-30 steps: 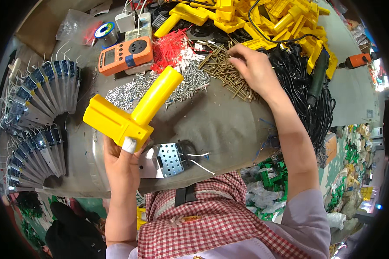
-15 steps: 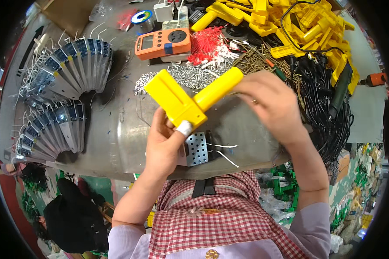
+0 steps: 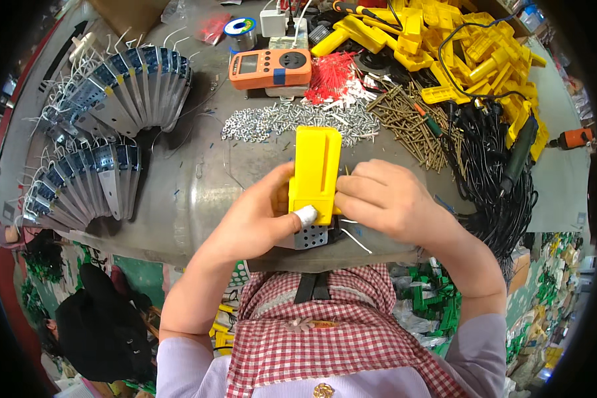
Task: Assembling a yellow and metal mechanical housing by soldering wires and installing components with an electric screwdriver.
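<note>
The person wears a red-and-white checked apron (image 3: pixel 325 331) over a pale lilac top whose short sleeves (image 3: pixel 182 368) end above the elbows, leaving both forearms bare. A dark strap (image 3: pixel 310 286) runs up the middle of the apron bib. The left hand (image 3: pixel 259 222) has white tape wrapped round its thumb tip (image 3: pixel 305 214). The right hand (image 3: pixel 388 199) is bare.

Bare tabletop (image 3: pixel 199 192) left of screws (image 3: pixel 278 121)

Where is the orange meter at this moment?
In the head view, the orange meter lies at the far middle of the table, beside the red pile and behind the silver screws.
</note>
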